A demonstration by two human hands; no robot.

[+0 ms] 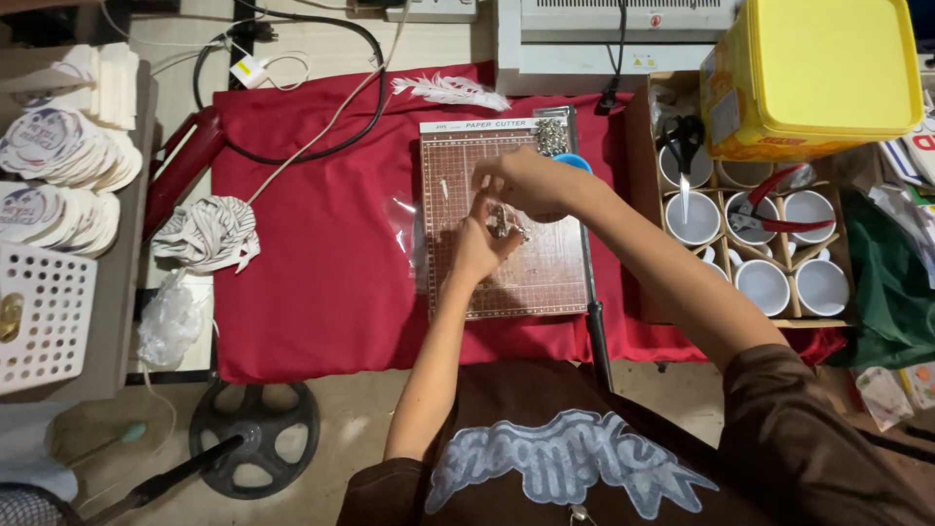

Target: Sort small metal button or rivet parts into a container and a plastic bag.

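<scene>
Over a red cloth [321, 244] on the floor lay a cutter board [506, 282]. Above it, the left hand [477, 248] and right hand [521, 180] together pinched small metal bits [506, 226]. Beside them, a box [645, 195] held white mugs [763, 284], scissors and pliers; a yellow tub [813, 73] stood on it.

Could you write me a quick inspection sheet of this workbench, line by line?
Surface: red cloth under a gridded paper cutter.
Job's things: small metal pieces at the fingers; more piled in a heap.
Clutter: white feather, round badges, box of white mugs, yellow tub.
Hands: left hand and right hand pinch the pieces.
Cables: black cable loops over the cloth.
Surroundings: white basket, black wheel.
</scene>
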